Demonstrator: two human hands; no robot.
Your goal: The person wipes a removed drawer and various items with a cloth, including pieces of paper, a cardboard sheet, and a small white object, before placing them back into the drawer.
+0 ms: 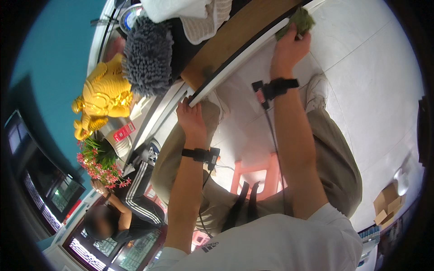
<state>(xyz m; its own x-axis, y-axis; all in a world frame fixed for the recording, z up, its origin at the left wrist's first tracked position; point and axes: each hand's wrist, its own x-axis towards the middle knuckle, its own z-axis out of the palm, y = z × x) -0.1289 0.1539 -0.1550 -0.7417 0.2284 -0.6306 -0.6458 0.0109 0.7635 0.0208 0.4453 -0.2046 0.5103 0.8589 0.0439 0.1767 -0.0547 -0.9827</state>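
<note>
My right hand grips a crumpled green cloth against the far end of a long white edge strip, which borders a black and brown wooden surface. At the near corner of that strip, my left hand curls its fingers over the edge and holds it. Both wrists wear black bands with small cabled devices. A grey chenille mitt lies beyond my left hand, next to folded pale cloths.
A golden elephant figurine, potted pink flowers and a red box stand at left. A person in black sits beyond them. A pink stool is beneath me; an open cardboard box lies at right.
</note>
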